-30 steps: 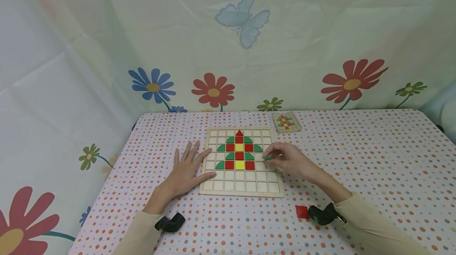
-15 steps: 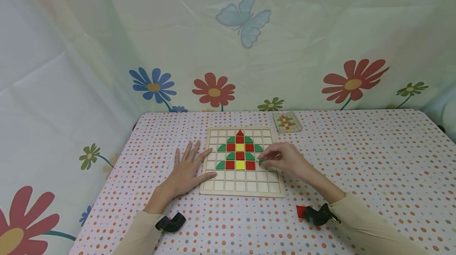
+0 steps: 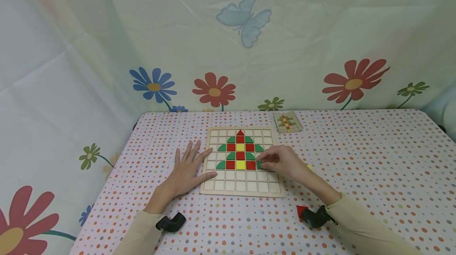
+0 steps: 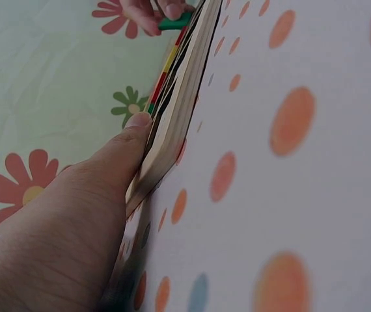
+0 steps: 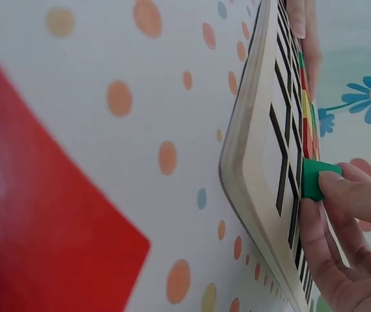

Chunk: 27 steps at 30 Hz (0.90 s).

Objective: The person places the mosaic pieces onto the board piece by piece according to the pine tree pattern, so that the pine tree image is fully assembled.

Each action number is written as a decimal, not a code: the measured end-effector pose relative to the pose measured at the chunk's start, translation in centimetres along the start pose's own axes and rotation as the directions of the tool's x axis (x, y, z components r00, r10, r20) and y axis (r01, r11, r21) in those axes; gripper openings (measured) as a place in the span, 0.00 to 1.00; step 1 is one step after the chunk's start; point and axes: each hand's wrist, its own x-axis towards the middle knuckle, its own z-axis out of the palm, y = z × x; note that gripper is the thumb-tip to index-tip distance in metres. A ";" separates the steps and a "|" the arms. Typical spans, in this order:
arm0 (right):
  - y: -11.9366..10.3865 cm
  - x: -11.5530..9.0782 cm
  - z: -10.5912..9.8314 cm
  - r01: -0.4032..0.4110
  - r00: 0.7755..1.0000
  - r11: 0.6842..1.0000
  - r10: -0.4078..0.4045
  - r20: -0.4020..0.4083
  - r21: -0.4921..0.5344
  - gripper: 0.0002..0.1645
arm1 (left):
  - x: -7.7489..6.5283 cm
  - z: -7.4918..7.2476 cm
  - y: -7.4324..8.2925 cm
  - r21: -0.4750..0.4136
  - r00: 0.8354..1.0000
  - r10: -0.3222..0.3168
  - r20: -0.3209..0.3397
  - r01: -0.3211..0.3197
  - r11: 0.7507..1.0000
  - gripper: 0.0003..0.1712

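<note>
On the table lies a wooden grid board (image 3: 221,187) with red, yellow and green tiles set in a tree shape. My right hand (image 3: 283,162) pinches a green tile (image 5: 316,179) with a curved side between thumb and fingers. In the right wrist view that tile stands tilted at the board's surface, beside the row of set tiles. My left hand (image 3: 185,174) rests with spread fingers on the board's left edge. The left wrist view shows its thumb (image 4: 137,127) on the board's rim.
Beyond the board's far right corner lies a pattern card (image 3: 287,122) with a similar tree. A red tile (image 3: 301,211) sits near my right wrist camera (image 3: 316,217). Part of a yellow piece (image 3: 309,166) shows behind my right forearm. A floral curtain (image 3: 303,41) hangs behind the table.
My right hand has moved left and slightly down with the green tile, from the board's right side to the cell right of the red tile. The left hand stays put.
</note>
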 end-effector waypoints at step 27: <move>-1.5 0.1 0.2 0.014 0.999 0.988 -0.009 0.032 -0.155 0.10 | 0.0 -0.1 0.1 -0.008 1.000 -0.005 0.000 0.005 1.000 0.50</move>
